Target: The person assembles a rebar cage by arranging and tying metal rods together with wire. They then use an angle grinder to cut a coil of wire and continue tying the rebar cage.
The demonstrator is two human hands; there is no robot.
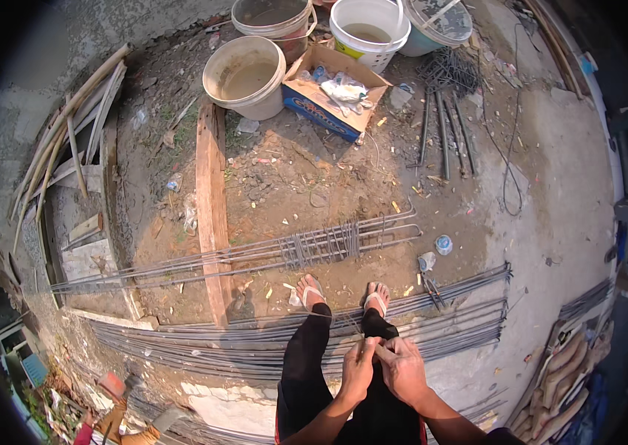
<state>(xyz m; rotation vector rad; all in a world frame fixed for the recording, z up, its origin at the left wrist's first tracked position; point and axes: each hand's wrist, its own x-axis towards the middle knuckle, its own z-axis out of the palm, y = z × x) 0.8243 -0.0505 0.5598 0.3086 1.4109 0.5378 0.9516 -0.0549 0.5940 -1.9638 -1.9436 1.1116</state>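
Observation:
My left hand (pixel 357 367) and my right hand (pixel 403 365) meet in front of my knees, fingertips pinched together. Whatever they hold is too thin or hidden to make out. Beneath them, long steel bars (pixel 447 315) lie side by side on the ground, crossing under my legs. Just beyond my sandalled feet is a narrow bundle of rebar (pixel 255 256) with bent ends at the right. Closely spaced stirrups (pixel 321 245) are gathered around its right part. A pair of dark-handled pliers (pixel 431 289) rests on the ground to the right of my feet.
A wooden plank (pixel 212 208) runs under the rebar bundle. Farther off stand a cream bucket (pixel 243 78), a white bucket (pixel 370 33) and a cardboard box (pixel 321 111). Dark rods (pixel 444 137) lie at the far right. Part of another person (pixel 117 419) shows at lower left.

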